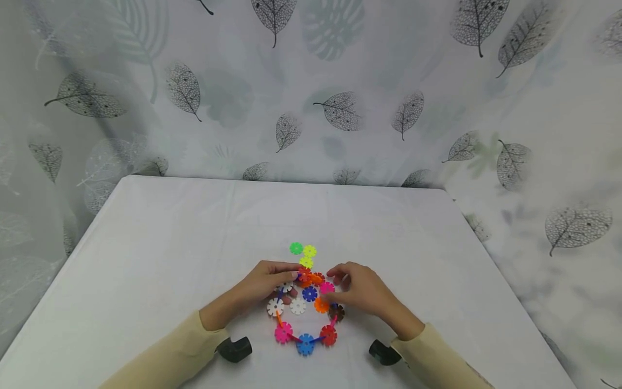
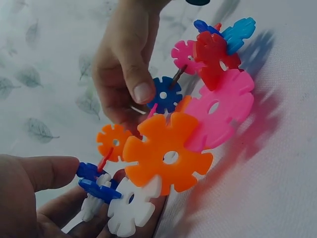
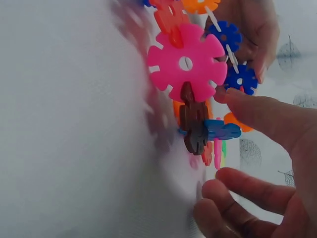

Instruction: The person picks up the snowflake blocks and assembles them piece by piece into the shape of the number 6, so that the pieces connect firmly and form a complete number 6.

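A ring of interlocking plastic snowflake discs (image 1: 305,344) in pink, red, blue, white, orange and brown lies joined at the table's front middle. My left hand (image 1: 268,281) holds its upper left part. In the left wrist view, the left thumb (image 2: 57,171) presses a blue disc (image 2: 88,171), with fingers behind a white disc (image 2: 131,206). At the ring's right side, my right hand (image 1: 362,289) has thumb and fingers spread apart. In the right wrist view, a brown disc (image 3: 194,121) and a light blue disc (image 3: 223,130) stand between the right thumb (image 3: 262,111) and fingers.
Beyond the ring, green (image 1: 296,248) and yellow discs (image 1: 309,251) extend toward the back. A white cloth covers the table (image 1: 194,227). Dark wrist devices (image 1: 235,350) sit near both sleeves. A leaf-patterned curtain (image 1: 369,65) hangs behind and beside the table.
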`<state>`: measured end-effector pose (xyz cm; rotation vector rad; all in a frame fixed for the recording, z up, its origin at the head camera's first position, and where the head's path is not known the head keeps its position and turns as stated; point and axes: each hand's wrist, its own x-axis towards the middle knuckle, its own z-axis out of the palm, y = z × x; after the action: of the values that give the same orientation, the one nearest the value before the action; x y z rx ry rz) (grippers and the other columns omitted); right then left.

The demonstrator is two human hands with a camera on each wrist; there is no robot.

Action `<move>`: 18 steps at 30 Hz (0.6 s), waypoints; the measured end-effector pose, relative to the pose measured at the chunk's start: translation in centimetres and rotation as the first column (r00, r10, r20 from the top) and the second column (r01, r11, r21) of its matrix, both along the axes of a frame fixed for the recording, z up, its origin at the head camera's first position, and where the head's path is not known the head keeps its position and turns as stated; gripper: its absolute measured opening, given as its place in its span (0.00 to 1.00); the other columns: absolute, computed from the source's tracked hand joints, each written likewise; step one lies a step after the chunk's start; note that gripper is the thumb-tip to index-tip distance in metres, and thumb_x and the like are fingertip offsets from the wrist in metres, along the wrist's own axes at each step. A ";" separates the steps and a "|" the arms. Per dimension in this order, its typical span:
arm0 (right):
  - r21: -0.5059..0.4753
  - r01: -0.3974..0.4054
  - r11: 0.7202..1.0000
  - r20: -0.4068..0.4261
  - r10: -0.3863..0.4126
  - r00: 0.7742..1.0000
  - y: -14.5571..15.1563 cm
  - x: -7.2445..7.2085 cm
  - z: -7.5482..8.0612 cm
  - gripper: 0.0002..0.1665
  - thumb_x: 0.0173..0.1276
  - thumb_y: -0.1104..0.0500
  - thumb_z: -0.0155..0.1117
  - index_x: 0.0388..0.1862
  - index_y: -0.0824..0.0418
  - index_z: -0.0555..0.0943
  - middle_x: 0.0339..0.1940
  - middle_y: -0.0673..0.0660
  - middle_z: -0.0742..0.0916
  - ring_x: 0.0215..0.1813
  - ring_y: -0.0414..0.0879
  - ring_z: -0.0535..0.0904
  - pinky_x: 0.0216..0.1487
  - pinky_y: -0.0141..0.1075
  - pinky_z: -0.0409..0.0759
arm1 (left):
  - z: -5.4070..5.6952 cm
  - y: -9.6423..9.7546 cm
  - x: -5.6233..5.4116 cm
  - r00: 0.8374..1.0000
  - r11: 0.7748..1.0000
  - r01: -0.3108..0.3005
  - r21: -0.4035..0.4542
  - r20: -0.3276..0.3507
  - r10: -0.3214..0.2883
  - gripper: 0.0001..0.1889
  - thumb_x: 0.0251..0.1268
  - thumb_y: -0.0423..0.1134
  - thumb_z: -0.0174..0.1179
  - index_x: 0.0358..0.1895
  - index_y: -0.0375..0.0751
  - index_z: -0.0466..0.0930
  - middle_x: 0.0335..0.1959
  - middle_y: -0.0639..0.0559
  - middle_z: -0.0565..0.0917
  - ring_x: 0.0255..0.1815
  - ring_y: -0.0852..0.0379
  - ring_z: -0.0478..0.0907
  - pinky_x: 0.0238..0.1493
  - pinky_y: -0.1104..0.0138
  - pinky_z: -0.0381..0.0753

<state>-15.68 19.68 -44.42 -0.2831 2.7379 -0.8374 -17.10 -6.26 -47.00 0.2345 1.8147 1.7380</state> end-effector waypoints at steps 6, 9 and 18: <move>0.031 -0.007 0.999 0.031 0.006 1.000 0.0 0.3 -0.1 0.26 0.52 0.39 0.80 0.43 0.53 0.84 0.27 0.46 0.80 0.30 0.42 0.75 0.29 0.36 0.76 | 0.2 0.2 -0.1 1.000 1.000 -0.018 -0.010 -0.002 0.018 0.21 0.77 0.41 0.57 0.67 0.36 0.77 0.45 0.41 0.85 0.34 0.52 0.85 0.41 0.64 0.86; 0.055 -0.010 0.998 0.018 0.009 1.000 -0.2 0.6 -0.1 0.23 0.55 0.42 0.80 0.41 0.52 0.83 0.23 0.45 0.79 0.26 0.42 0.74 0.26 0.35 0.74 | 0.3 0.4 0.0 1.000 0.999 -0.024 -0.023 -0.005 0.023 0.21 0.77 0.41 0.57 0.67 0.36 0.77 0.45 0.41 0.85 0.34 0.52 0.85 0.41 0.64 0.86; 0.019 0.035 0.999 -0.040 -0.035 0.999 -0.2 1.4 -0.1 0.20 0.57 0.47 0.79 0.43 0.54 0.84 0.20 0.43 0.79 0.23 0.41 0.74 0.25 0.35 0.75 | 0.6 0.6 0.2 1.000 0.999 -0.023 -0.023 0.000 0.023 0.22 0.77 0.41 0.57 0.67 0.33 0.76 0.45 0.41 0.86 0.34 0.52 0.84 0.41 0.64 0.86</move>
<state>-14.23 19.48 -44.51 -0.2511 2.7939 -0.8220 -16.90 -5.62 -46.42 0.2047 1.8428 1.7317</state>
